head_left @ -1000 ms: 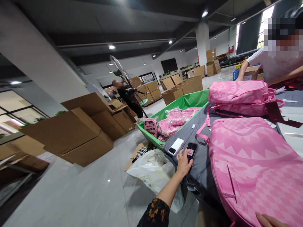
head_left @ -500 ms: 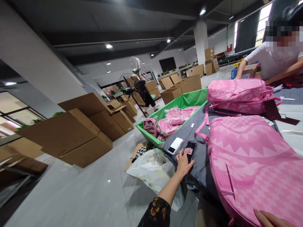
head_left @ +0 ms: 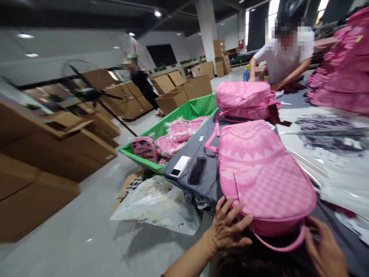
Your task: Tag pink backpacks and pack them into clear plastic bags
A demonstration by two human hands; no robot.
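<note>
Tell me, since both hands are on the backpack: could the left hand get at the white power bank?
Probably yes: the left hand lies near the power bank, with only bare grey cloth between.

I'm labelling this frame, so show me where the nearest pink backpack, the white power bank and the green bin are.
pink backpack [head_left: 259, 173], head view, middle of its patterned front panel.
white power bank [head_left: 180, 166], head view, centre of its top face.
green bin [head_left: 198, 108], head view, inner far wall.

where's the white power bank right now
The white power bank lies on the grey cloth at the table's left edge, beside a dark phone, left of the pink backpack.
</note>
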